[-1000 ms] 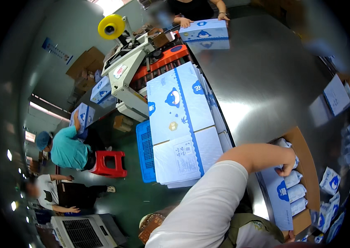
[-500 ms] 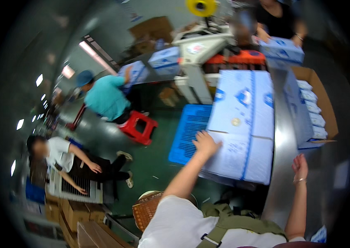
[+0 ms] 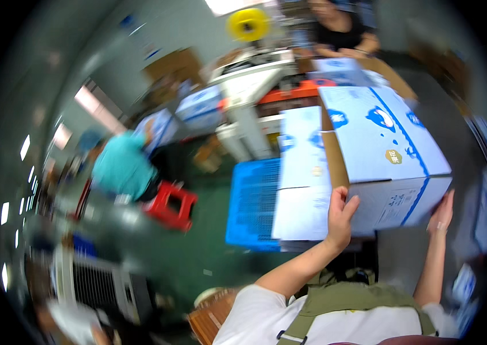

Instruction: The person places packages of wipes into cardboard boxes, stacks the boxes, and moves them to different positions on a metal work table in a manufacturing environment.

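Note:
A light blue carton [image 3: 387, 138] with darker blue drawings stands opened out into a box shape between my two hands. My left hand [image 3: 341, 218] grips its near left edge, thumb up along the front face. At the near right corner my right hand [image 3: 441, 214] presses against the side, its fingertips partly hidden by the carton. Beneath and to the left lies a stack of flat cartons [image 3: 301, 201] of the same print. The carton's far end and underside are out of sight.
A blue plastic crate [image 3: 252, 201] borders the stack. Beyond stands a machine [image 3: 249, 86] with a yellow reel [image 3: 248, 25]. One person in black [image 3: 338, 31] is across the table; another in teal [image 3: 123, 164] is by a red stool [image 3: 171, 204]. An open carton [image 3: 396, 80] lies behind mine.
My left hand has left the flat stack, and my right hand has come in from the side. Both now hold an opened-out carton. The view has turned, and the person opposite has lowered their hands.

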Demonstrator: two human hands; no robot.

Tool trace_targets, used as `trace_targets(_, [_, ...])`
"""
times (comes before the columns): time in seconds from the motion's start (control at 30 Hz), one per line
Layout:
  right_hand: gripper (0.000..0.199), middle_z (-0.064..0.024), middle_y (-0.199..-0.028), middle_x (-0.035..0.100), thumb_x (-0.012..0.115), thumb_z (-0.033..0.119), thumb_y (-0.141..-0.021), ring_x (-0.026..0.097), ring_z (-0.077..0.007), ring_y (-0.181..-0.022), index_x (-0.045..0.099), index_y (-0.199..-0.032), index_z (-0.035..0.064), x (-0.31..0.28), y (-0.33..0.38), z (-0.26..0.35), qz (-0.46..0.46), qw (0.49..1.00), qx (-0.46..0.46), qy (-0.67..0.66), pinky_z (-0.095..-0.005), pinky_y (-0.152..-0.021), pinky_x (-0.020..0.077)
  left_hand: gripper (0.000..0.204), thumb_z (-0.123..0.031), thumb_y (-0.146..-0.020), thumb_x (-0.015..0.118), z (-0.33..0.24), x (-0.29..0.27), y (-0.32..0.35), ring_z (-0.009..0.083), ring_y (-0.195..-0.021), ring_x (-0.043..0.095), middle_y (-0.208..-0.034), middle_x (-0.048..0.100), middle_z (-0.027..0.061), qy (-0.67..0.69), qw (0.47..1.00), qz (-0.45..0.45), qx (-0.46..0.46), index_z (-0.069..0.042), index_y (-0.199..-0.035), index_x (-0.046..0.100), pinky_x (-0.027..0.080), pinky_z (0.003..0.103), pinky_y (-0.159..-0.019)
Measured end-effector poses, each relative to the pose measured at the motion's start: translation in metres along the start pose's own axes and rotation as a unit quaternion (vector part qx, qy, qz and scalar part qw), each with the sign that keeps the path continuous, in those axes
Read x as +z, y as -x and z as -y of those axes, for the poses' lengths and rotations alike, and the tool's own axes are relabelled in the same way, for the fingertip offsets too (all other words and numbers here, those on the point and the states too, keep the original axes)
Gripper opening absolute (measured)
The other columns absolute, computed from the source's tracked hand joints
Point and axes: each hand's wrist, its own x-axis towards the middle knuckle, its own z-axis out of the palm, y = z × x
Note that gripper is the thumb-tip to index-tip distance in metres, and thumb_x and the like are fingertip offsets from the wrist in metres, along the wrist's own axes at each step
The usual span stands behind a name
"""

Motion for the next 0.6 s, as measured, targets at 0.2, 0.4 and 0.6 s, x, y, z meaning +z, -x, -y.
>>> trace_targets(0.2, [0.03, -0.0037, -0.069, 0.059, 0.052, 0.028, -0.088, 0.055, -0.0141, -0.066, 0.059, -0.075, 0.0027, -0.121, 0.084, 0.147, -0.135, 0.855, -0.331, 0.376, -0.0279, -0.063, 0.0415, 0.057, -0.018, -0.08, 0.064, 0.1, 0.035, 0.066, 0.0202, -0.107, 0.05, -0.12, 0.052, 0.0105, -0.192, 0.829, 0.294, -0.436, -0.003, -0.13, 0.042, 0.04, 0.033, -0.093])
trace_targets(0.4, [0.033, -0.0121, -0.058, 0.06, 0.047, 0.028, -0.079, 0.053, -0.0289, -0.056, 0.063, -0.058, 0.0088, -0.187, 0.202, 0.134, 0.13, 0.527, -0.073, 0.837, -0.0347, -0.077, 0.038, 0.104, -0.011, -0.057, 0.081, 0.095, 0.153, -0.039, 0.0372, -0.134, 0.018, -0.143, 0.021, 0.0241, -0.464, 0.74, 0.398, 0.28, 0.0, -0.14, 0.019, 0.019, 0.042, -0.109])
trace_targets(0.6, [0.031, -0.0165, -0.079, 0.066, 0.053, 0.032, -0.077, 0.063, -0.0345, -0.079, 0.069, -0.076, 0.0061, -0.256, 0.259, 0.072, 0.184, 0.513, 0.073, 0.835, -0.0435, -0.075, 0.0474, 0.11, -0.019, -0.05, 0.084, 0.088, 0.297, -0.002, 0.0362, -0.132, 0.023, -0.144, 0.02, 0.0227, -0.492, 0.267, 0.819, 0.124, -0.002, -0.14, 0.022, 0.021, 0.041, -0.109])
